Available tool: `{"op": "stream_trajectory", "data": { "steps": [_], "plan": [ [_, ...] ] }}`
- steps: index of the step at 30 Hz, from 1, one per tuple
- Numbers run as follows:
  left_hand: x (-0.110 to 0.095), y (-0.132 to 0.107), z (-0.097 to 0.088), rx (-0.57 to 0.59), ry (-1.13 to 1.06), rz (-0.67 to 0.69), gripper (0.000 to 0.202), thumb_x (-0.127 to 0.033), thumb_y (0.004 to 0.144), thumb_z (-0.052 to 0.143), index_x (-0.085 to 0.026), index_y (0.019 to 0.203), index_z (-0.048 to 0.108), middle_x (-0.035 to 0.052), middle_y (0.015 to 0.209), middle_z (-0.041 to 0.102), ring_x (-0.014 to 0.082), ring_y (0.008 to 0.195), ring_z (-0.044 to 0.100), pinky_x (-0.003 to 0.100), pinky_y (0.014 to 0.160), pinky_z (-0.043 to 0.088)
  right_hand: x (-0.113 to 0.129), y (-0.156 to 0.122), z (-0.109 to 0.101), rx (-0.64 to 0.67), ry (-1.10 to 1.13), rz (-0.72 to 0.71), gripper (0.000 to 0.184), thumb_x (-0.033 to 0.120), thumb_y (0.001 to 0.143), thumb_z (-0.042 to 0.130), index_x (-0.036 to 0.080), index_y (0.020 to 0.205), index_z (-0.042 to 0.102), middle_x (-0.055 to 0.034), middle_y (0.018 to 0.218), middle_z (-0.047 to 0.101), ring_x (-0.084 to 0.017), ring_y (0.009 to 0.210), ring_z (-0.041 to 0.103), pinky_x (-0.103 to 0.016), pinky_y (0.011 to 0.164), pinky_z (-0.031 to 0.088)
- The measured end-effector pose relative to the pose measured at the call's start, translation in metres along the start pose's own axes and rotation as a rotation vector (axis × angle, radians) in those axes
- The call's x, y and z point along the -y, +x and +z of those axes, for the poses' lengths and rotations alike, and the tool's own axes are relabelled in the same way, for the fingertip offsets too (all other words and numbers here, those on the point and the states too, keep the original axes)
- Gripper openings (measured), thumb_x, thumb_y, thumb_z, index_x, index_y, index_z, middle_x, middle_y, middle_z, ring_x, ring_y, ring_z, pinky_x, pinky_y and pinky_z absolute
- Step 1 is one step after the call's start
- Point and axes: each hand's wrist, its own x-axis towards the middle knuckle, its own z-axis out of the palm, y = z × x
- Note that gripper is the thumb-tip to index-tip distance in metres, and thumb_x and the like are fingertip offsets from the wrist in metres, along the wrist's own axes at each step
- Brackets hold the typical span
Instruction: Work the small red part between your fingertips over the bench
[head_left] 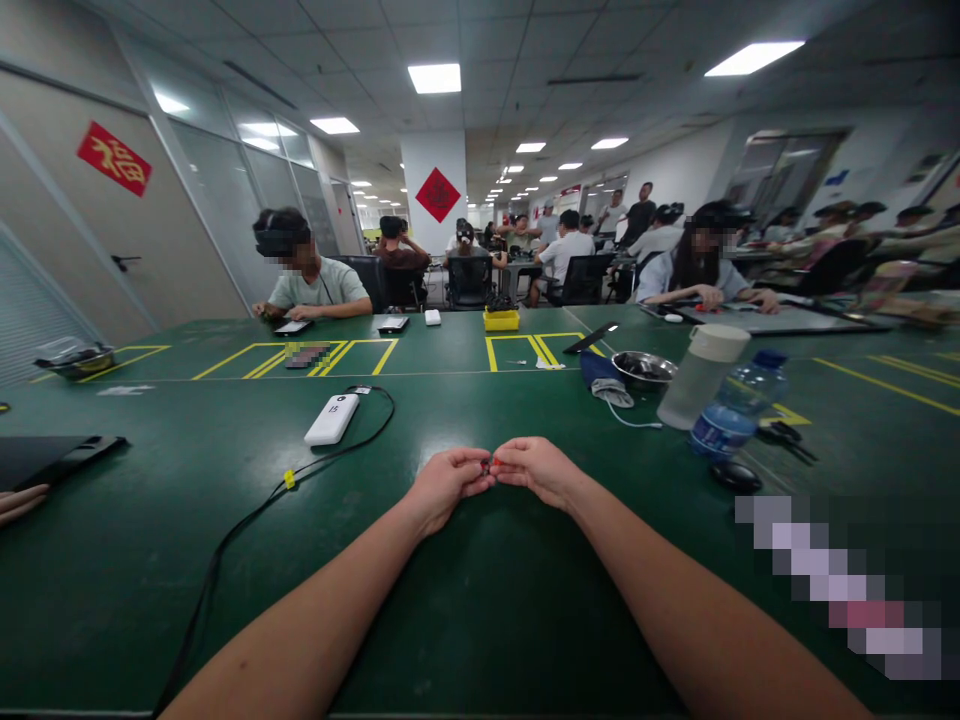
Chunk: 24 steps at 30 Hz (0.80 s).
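Observation:
Both of my forearms reach out over a dark green table [480, 600]. My left hand [444, 484] and my right hand [538, 468] meet fingertip to fingertip above the table. Between them they pinch a tiny red and white object [494, 466], too small to name. Both hands have their fingers curled and pressed together. A white power bank [332, 419] lies to the left beyond my left hand, and a black cable [247, 515] runs from it toward me.
To the right stand a frosted tumbler [701, 378], a water bottle [735, 405], a metal bowl [643, 369] and a black mouse [736, 475]. A yellow box [501, 320] sits farther back. Another person's fingers [19, 500] rest by a black tablet [52, 455] at left. Several seated people work at tables beyond.

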Motion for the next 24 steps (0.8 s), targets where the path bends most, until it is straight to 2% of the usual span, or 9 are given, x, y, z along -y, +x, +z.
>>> {"op": "stream_trajectory", "data": {
  "steps": [3, 5, 7, 11, 13, 24],
  "plan": [
    [-0.0004, 0.0005, 0.0004, -0.027, 0.002, -0.035, 0.025, -0.008, 0.079, 0.059, -0.006, 0.104, 0.061, 0.0175, 0.092, 0.068, 0.0165, 0.073, 0.068, 0.028, 0.077, 0.055, 0.0008, 0.0024, -0.0016, 0.008, 0.089, 0.045, 0.026, 0.035, 0.081, 0.06, 0.009, 0.077, 0.063, -0.0108, 0.076, 0.068, -0.016, 0.067, 0.068, -0.025, 0.062, 0.055],
    [-0.0007, 0.0003, 0.0005, -0.026, -0.005, -0.048, 0.026, -0.009, 0.08, 0.058, -0.005, 0.105, 0.061, 0.0183, 0.093, 0.068, 0.0174, 0.074, 0.068, 0.029, 0.079, 0.054, 0.0015, 0.0035, -0.0025, 0.001, 0.129, 0.065, 0.033, 0.038, 0.085, 0.054, 0.008, 0.075, 0.063, -0.0111, 0.073, 0.067, -0.016, 0.065, 0.067, -0.025, 0.06, 0.055],
    [-0.0005, -0.0001, 0.0005, -0.015, -0.002, -0.043, 0.027, -0.009, 0.078, 0.06, -0.006, 0.105, 0.061, 0.0181, 0.095, 0.067, 0.0173, 0.075, 0.068, 0.029, 0.08, 0.054, 0.0018, 0.0043, -0.0034, 0.007, 0.138, 0.068, 0.029, 0.033, 0.085, 0.053, 0.007, 0.076, 0.064, -0.0117, 0.072, 0.068, -0.016, 0.065, 0.067, -0.024, 0.061, 0.055],
    [0.0007, -0.001, 0.0004, 0.008, 0.026, 0.003, 0.03, -0.008, 0.074, 0.066, -0.008, 0.104, 0.061, 0.0164, 0.1, 0.067, 0.0165, 0.078, 0.068, 0.027, 0.08, 0.053, 0.0008, 0.0047, -0.0045, 0.001, 0.079, 0.025, 0.008, 0.013, 0.075, 0.061, 0.008, 0.08, 0.064, -0.013, 0.077, 0.07, -0.016, 0.069, 0.068, -0.025, 0.067, 0.056],
    [0.0006, -0.0015, 0.0011, 0.016, 0.042, 0.017, 0.03, -0.008, 0.074, 0.066, -0.008, 0.104, 0.061, 0.016, 0.1, 0.067, 0.0163, 0.078, 0.068, 0.027, 0.08, 0.053, 0.0005, 0.0043, -0.0043, -0.02, 0.045, -0.002, 0.01, 0.008, 0.071, 0.063, 0.008, 0.081, 0.064, -0.0127, 0.077, 0.07, -0.017, 0.072, 0.068, -0.026, 0.069, 0.056],
    [-0.0033, -0.0041, 0.0028, -0.066, 0.166, 0.03, 0.029, -0.01, 0.076, 0.062, -0.01, 0.104, 0.058, 0.0122, 0.086, 0.068, 0.0159, 0.075, 0.067, 0.024, 0.067, 0.055, 0.0026, -0.0022, -0.0016, 0.019, -0.067, -0.011, 0.016, 0.012, 0.066, 0.072, 0.009, 0.08, 0.065, -0.0122, 0.083, 0.07, -0.016, 0.073, 0.068, -0.025, 0.069, 0.055]
  ]
}}
